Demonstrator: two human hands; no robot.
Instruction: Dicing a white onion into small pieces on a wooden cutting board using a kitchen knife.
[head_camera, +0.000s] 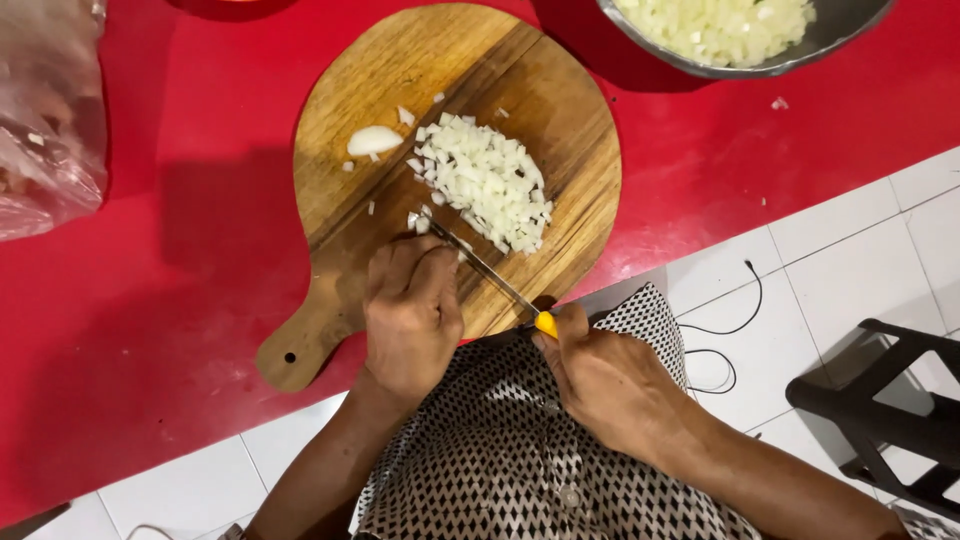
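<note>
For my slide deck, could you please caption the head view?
Right hand holds a yellow-handled knife beside diced onion on a round wooden board; left hand rests there.

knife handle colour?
Yellow. The knife handle shows at the right hand, in the head view, the only one.

One wooden cutting board (520, 90), one knife (490, 272), one metal bowl (850, 25), two hands (412, 315).

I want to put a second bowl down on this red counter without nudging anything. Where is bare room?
The widest bare red patch lies left of the cutting board, between it and the plastic bag. A narrower strip runs right of the board, below the metal bowl. The board itself is crowded: chopped onion, knife, left hand, right hand.
</note>
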